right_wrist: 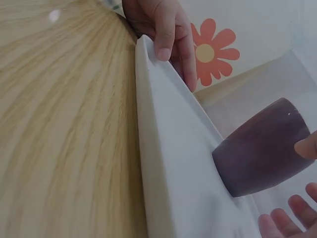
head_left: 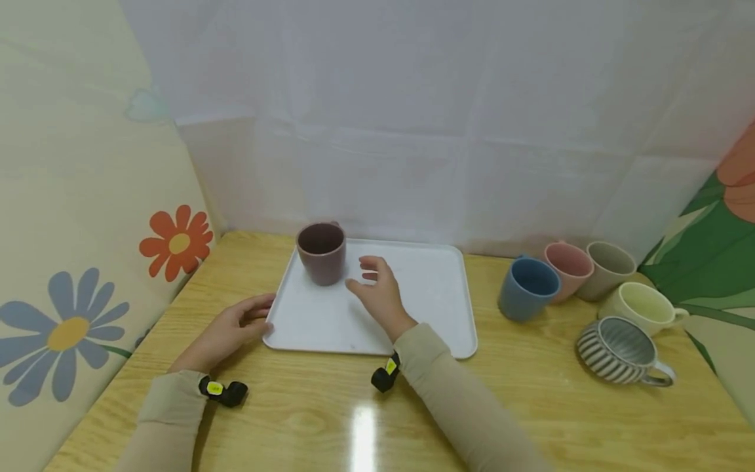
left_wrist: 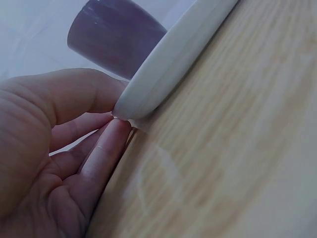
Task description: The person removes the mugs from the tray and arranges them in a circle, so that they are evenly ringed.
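Observation:
A dark mauve mug (head_left: 321, 259) stands upright on the left part of a white tray (head_left: 413, 295), its handle just showing at the far side. My left hand (head_left: 227, 331) holds the tray by its near left corner; in the left wrist view the thumb (left_wrist: 74, 94) lies over the rim and the fingertips are at its underside. Just right of the mug is my right hand (head_left: 382, 295), fingers spread and apart from the thumb, with nothing held. In the right wrist view its thumb (right_wrist: 308, 146) overlaps the mug's side; whether it touches I cannot tell.
To the right on the wooden table (head_left: 307, 406) several mugs stand close together: blue (head_left: 525, 292), pink (head_left: 569, 269), grey-beige (head_left: 610, 269), pale yellow (head_left: 643, 308) and a striped grey one (head_left: 616, 354). A white cloth (head_left: 377, 131) hangs behind the table.

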### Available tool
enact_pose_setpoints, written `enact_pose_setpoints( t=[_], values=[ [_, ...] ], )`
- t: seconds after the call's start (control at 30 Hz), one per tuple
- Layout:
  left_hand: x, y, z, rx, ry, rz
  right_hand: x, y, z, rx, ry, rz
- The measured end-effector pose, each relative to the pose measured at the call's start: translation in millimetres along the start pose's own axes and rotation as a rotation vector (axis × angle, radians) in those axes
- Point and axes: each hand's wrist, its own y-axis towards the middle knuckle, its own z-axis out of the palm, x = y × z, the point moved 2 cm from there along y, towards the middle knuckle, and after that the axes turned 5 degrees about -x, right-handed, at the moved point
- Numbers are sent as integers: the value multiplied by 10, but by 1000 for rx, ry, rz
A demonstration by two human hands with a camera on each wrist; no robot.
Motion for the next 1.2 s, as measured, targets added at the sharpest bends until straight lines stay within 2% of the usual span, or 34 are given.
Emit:
enact_pose_setpoints(
  t=[0.2,0.4,0.7,0.83,1.2],
  values=[
    [-20,-5,-6,1,9,-4,-22,108,180,17,-3,49],
    [-45,1,-23,17,1,18,32,183,291,16,-35,63],
    [-21,-44,-42,20,-3,3,89,287,483,41,-70,50],
    [-21,-72,-34,15,-9,-7,81,300,520,32,-99,21],
    [-12,-65,-35,16,13,-24,-6,302,481,-12,-79,-31]
  ],
)
